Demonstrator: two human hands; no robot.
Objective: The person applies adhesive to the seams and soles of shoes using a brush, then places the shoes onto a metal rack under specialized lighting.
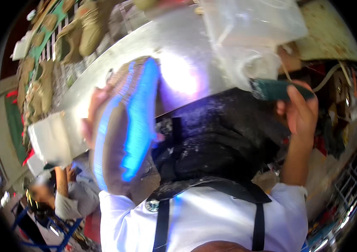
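My left hand (pixel 93 110) is closed around a tan shoe (pixel 117 138), which it holds tilted up in front of my left side. Bright blue light falls in a broad stripe along the shoe, and part of the hand is hidden behind it. Out to the right, my right hand (pixel 300 107) grips a dark green, long, rounded object (pixel 271 90), too blurred to name. Its far end is beside a white translucent tub (pixel 256 67). A black apron (pixel 216 138) with pale dusty marks covers my lap.
A shiny metal tabletop (pixel 140 40) curves ahead, with a glaring light spot. Clear plastic bagging (pixel 254 21) lies at its far right. Tan shoes (pixel 90 29) stand on a rack at upper left. A white box (pixel 50 138) is at left, near another person (pixel 75 193).
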